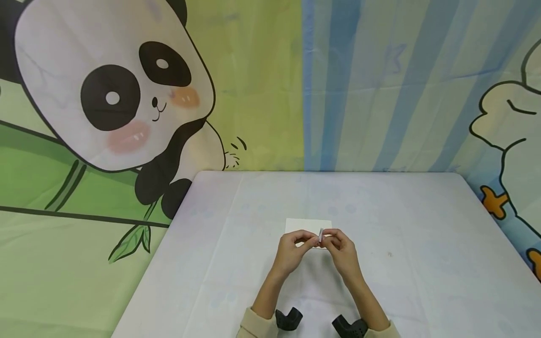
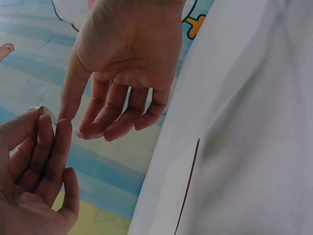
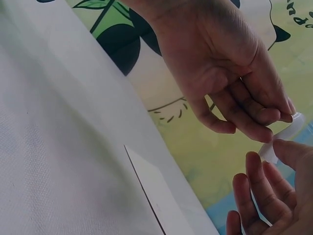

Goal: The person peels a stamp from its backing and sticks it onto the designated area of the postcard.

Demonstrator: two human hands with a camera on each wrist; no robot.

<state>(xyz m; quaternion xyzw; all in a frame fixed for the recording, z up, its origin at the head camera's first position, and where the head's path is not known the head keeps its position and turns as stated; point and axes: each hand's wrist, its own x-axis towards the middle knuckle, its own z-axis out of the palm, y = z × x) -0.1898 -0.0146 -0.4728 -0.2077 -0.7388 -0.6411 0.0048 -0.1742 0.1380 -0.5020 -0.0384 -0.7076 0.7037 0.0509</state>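
Between the fingertips of both hands is a small, thin white strip [image 1: 320, 234], curved and slightly glossy in the right wrist view [image 3: 292, 128]. My left hand [image 1: 290, 252] pinches one end between thumb and fingers. From the other side, my right hand [image 1: 343, 256] pinches it too, the two hands' fingertips nearly meeting. Most of the strip is hidden by fingers in the left wrist view. Below the hands a white rectangular card [image 1: 306, 225] lies flat on the table, its near part covered by the hands in the head view; a dark line runs along one edge.
The table [image 1: 422, 225] has a pale white cover with faint creases. Behind it hangs a printed curtain with a panda [image 1: 114, 94] on the left and blue stripes on the right. Black curved mounts [image 1: 289, 319] sit by both wrists, next to beige sleeves [image 1: 257, 325].
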